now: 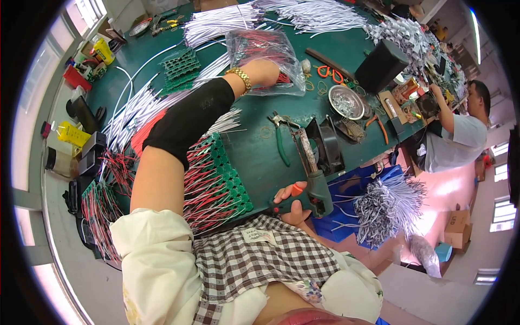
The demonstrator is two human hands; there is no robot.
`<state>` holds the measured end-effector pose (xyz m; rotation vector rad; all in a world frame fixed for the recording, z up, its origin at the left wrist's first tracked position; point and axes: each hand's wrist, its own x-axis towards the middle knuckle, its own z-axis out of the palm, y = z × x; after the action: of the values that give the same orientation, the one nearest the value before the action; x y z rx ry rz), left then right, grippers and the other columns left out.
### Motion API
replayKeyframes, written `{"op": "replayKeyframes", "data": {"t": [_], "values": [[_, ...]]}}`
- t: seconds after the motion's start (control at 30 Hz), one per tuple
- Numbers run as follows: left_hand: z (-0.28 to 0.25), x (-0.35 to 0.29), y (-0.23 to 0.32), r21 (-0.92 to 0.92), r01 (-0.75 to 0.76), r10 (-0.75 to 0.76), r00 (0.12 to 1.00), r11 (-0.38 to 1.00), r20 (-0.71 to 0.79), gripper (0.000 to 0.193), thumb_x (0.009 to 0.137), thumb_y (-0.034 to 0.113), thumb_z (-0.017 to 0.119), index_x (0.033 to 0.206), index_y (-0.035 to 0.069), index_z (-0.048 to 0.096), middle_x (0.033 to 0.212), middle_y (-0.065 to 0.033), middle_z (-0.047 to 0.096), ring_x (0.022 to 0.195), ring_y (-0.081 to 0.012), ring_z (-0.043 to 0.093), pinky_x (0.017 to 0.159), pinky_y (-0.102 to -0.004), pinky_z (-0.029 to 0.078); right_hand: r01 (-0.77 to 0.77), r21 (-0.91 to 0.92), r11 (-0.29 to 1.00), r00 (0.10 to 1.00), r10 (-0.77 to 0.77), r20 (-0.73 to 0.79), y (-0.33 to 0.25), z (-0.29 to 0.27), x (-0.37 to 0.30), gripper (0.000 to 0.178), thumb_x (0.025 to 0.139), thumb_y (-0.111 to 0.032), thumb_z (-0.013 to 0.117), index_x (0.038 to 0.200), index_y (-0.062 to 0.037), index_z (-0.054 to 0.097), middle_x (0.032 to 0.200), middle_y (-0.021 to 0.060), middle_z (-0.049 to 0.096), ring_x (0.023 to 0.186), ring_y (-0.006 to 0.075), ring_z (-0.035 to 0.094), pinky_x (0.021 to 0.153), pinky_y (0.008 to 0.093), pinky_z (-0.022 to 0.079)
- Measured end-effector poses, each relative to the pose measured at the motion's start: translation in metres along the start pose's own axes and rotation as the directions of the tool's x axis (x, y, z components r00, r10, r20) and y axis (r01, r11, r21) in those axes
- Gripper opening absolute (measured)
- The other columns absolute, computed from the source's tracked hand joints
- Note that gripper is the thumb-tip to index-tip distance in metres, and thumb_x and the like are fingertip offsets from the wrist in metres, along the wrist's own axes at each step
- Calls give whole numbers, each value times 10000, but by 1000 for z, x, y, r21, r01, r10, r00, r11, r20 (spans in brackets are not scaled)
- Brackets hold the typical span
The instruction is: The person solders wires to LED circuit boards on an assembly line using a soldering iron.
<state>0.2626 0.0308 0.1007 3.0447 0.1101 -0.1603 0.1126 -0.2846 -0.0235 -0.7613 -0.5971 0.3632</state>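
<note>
My left hand (pixel 262 72), below a gold watch band and a black sleeve cover, reaches into a clear plastic bag (pixel 295 59) of red wires (pixel 265 43). Its fingers are hidden among the wires and plastic. Close to my apron, my right hand (pixel 292 205) is wrapped round the dark green handle of a soldering gun (pixel 319 197) with an orange trigger. The gun's metal barrel points away over the table. Under my left arm lies a panel of round green circuit boards (pixel 230 179), with rows of red and white wires (pixel 203 197) along it.
Green-handled pliers (pixel 281 142), a black fan (pixel 329 143) and a metal bowl (pixel 346 102) stand near the gun. White wire bundles (pixel 219 24) cover the far edge. A blue bin (pixel 336 227) beside the table has bundled wires (pixel 387 206) over it. A person (pixel 460 130) works at right.
</note>
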Motion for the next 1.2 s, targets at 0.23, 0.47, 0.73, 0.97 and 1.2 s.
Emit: {"op": "replayKeyframes", "data": {"t": [0.23,0.47,0.73,0.97,1.2], "values": [[20,-21,-17,-35,103,-102,994,994,29,362,904,293,475,861,-10,668,876,-223,644,818,-373,621,732,-463,472,-7,28,1000,1000,7,-9,-1,6,-1,469,858,-288,577,1231,-86,377,842,122,534,654,218,551,625,370,469],[26,-85,-29,-397,84,-69,996,914,51,386,922,325,449,952,-28,601,912,-245,617,897,-411,570,817,-466,418,21,9,1000,1000,-21,-10,0,4,1,470,862,-307,561,1231,-84,374,828,108,519,652,207,534,634,365,455],[41,-174,-47,-940,170,-362,931,296,55,262,969,274,454,788,87,475,652,24,453,545,-59,413,464,-222,350,38,36,999,998,-40,43,2,8,2,454,862,-275,549,1223,-71,363,824,110,510,673,211,529,621,360,476],[30,-293,-37,-966,16,-643,749,258,-159,283,981,286,432,781,88,459,661,33,432,572,-57,402,513,-205,364,73,53,996,997,-75,27,4,6,5,456,850,-292,559,1201,-60,382,795,107,515,608,199,522,585,344,470],[64,-405,-39,-986,18,-932,329,164,-149,283,952,288,482,769,72,494,669,6,480,551,-81,434,514,-232,384,121,4,993,992,-121,36,6,2,7,478,845,-316,547,1216,-58,394,779,100,502,613,180,490,580,328,461]]}}
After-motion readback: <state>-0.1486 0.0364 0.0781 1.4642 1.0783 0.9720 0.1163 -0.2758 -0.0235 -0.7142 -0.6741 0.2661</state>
